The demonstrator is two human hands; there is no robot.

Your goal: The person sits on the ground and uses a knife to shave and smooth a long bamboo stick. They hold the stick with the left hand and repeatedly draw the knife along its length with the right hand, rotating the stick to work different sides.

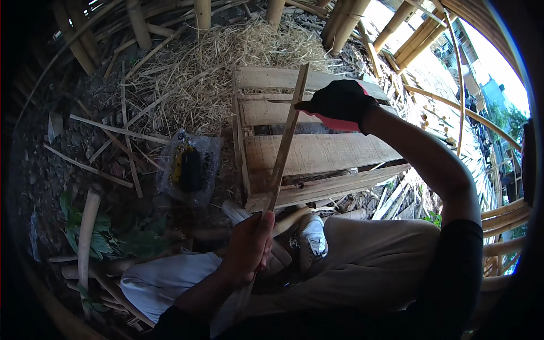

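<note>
My bare left hand (249, 246) grips the lower end of a long thin bamboo strip (288, 136) that rises slanted in front of me. My right hand (339, 103), in a black glove with a red cuff, is closed on a knife whose thin blade (281, 102) meets the strip near its upper part. The strip stands over a wooden pallet (317, 153). My legs in light trousers and a white shoe (310, 238) lie below.
A heap of dry straw-like shavings (226, 62) lies behind the pallet. A clear plastic bag with a yellow and black object (190, 167) rests to the left. Bamboo poles (88, 226), split strips and green leaves litter the dirt ground. Bamboo framing stands at the right.
</note>
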